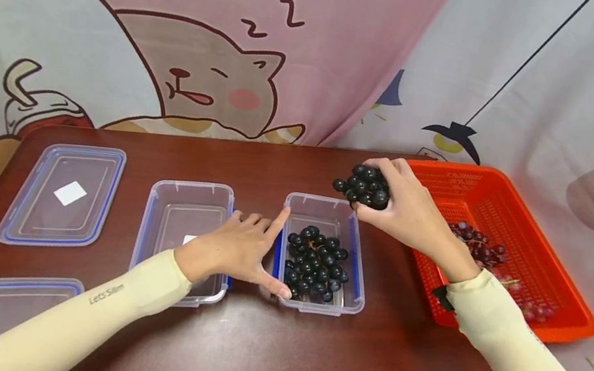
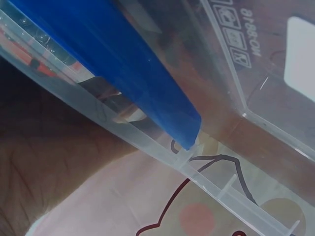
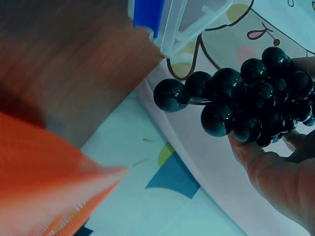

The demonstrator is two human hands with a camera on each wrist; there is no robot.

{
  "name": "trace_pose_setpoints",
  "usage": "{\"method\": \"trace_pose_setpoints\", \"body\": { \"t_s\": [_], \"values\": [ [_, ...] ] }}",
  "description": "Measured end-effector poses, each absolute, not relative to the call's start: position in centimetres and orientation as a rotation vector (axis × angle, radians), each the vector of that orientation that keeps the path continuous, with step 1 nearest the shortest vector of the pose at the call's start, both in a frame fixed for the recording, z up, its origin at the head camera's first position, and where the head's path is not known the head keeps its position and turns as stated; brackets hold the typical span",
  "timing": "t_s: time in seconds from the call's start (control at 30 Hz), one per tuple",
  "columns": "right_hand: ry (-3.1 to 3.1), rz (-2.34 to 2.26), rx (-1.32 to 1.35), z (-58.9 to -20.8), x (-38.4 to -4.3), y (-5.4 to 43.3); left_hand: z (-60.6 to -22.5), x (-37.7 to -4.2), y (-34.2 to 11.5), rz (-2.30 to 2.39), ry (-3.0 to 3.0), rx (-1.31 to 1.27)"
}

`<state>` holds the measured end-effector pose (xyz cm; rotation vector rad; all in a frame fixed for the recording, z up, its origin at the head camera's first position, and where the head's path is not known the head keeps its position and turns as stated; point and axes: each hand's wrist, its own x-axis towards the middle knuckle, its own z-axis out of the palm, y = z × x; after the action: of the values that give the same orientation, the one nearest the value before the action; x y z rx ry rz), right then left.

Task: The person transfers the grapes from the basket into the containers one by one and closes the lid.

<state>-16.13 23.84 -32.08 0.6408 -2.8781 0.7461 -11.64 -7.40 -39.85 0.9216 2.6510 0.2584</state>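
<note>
My right hand (image 1: 404, 201) grips a bunch of black grapes (image 1: 364, 186) and holds it in the air above the far right corner of a clear plastic box (image 1: 357, 266). In the right wrist view the bunch (image 3: 261, 98) sits between thumb and fingers. Another bunch of black grapes (image 1: 317, 262) lies inside that box. My left hand (image 1: 241, 245) is spread, fingers straight, with thumb and index fingertip touching the box's left rim. Beneath the left wrist stands a second clear box (image 1: 166, 215); its wall and blue clip (image 2: 147, 73) fill the left wrist view.
An orange-red basket (image 1: 550, 270) at the right holds red grapes (image 1: 480, 244). Two clear lids with blue seals, a far one (image 1: 88, 221) and a near one (image 1: 20, 302), lie at the left of the brown table (image 1: 265, 365). A cartoon-printed cloth (image 1: 349, 22) hangs behind.
</note>
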Motion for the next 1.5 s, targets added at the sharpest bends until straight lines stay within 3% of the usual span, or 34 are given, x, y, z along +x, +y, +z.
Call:
{"method": "trace_pose_setpoints", "body": {
  "t_s": [0.73,1.27,1.5],
  "values": [
    [-2.887,0.818,0.743,-36.0,-15.6,19.9,-39.9,-11.7,-7.3,0.237,2.654,0.923],
    [-3.02,0.827,0.603,-37.6,-16.0,18.5,-40.0,-11.7,-7.4,0.212,2.657,0.909],
    [-3.004,0.668,0.714,-38.8,-16.4,18.6,-40.0,-11.7,-7.4,0.193,2.658,0.903]
  ]
}}
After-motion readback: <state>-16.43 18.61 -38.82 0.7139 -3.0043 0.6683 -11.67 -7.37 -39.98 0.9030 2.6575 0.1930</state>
